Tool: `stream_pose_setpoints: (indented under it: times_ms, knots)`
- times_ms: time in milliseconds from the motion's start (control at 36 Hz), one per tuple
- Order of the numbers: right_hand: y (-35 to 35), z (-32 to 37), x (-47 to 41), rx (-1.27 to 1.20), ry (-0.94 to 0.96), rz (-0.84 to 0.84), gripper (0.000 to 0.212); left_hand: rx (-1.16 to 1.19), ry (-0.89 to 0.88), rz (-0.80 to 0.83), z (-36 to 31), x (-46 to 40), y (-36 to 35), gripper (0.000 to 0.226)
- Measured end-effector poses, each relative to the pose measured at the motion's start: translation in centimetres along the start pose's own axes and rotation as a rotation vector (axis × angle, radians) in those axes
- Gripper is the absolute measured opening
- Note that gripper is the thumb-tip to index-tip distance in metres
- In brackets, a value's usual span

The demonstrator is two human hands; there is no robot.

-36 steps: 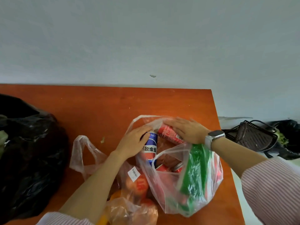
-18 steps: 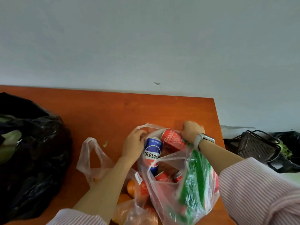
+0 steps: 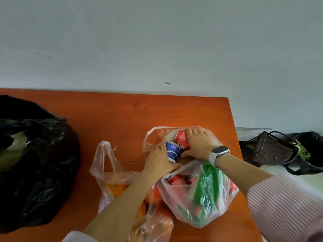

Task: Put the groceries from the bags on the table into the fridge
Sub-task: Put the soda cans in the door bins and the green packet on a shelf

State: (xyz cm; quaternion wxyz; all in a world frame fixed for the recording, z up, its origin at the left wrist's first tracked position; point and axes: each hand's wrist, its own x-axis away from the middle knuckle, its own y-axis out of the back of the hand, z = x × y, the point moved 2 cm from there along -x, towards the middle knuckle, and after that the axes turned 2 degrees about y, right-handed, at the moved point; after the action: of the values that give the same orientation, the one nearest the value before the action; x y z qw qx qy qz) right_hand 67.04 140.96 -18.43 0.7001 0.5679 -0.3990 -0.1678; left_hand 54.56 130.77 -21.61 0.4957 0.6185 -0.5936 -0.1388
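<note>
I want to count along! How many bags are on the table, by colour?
Black bag: 1
See-through bags, one with oranges, one with cans: 2
Total: 3

Both forearms are bare below pushed-up sleeves [image 3: 286,205] of pale fabric with fine pink-and-white stripes. The right wrist carries a smartwatch [image 3: 220,151] with a dark rounded-rectangle face on a white band.

A plain pale wall [image 3: 157,41] filled twelve o'clock, with one small chip [image 3: 167,82]. Below it sat an orange wooden table [image 3: 113,116]. At three o'clock, a dark basket [image 3: 269,149] lay on pale floor [image 3: 312,180].
</note>
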Motion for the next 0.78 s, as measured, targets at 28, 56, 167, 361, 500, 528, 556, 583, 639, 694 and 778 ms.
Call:
stream_pose_setpoints:
  times_ms: [28, 56, 167, 361, 500, 528, 556, 583, 639, 694, 778]
  knots:
    - [-0.2, 0.0, -0.2, -0.012, -0.012, 0.003, 0.083, 0.006, 0.004, 0.002, -0.2, 0.0, -0.3, 0.113]
    - [-0.3, 0.0, -0.4, -0.024, -0.019, -0.002, 0.079, 0.011, 0.014, -0.003, -0.3, 0.0, -0.5, 0.111]
    - [0.1, -0.7, -0.2, -0.104, -0.013, -0.072, 0.072, 0.121, 0.042, -0.025, -0.3, 0.0, -0.1, 0.084]
    - [1.8, -2.5, 2.9, -0.688, -0.06, -0.274, 0.078, 0.384, -0.072, -0.112, 0.9, 1.8, 1.0, 0.086]
    - [2.1, -2.5, 5.5, -1.123, -0.167, -0.342, 0.083, 0.447, -0.236, -0.328, -0.5, 3.7, 2.5, 0.093]
    - [2.2, -2.5, 6.0, -1.189, -0.196, -0.373, 0.083, 0.461, -0.258, -0.362, -0.8, 4.1, 2.8, 0.091]
    - [2.4, -2.4, 6.6, -1.254, -0.216, -0.408, 0.082, 0.483, -0.271, -0.389, -1.2, 4.5, 3.1, 0.089]
    - [2.6, -2.2, 7.1, -1.336, -0.227, -0.44, 0.08, 0.52, -0.269, -0.407, -1.4, 4.7, 3.3, 0.086]
    - [3.0, -1.8, 8.1, -1.57, -0.24, -0.477, 0.079, 0.675, -0.224, -0.427, -2.1, 5.3, 3.8, 0.081]
    - [3.4, -1.3, 9.2, -1.836, -0.251, -0.479, 0.079, 0.881, -0.154, -0.425, -2.6, 5.6, 4.2, 0.08]
    - [3.8, -0.9, 10.7, -2.073, -0.28, -0.506, 0.079, 0.998, -0.101, -0.447, -3.3, 6.5, 5.6, 0.073]
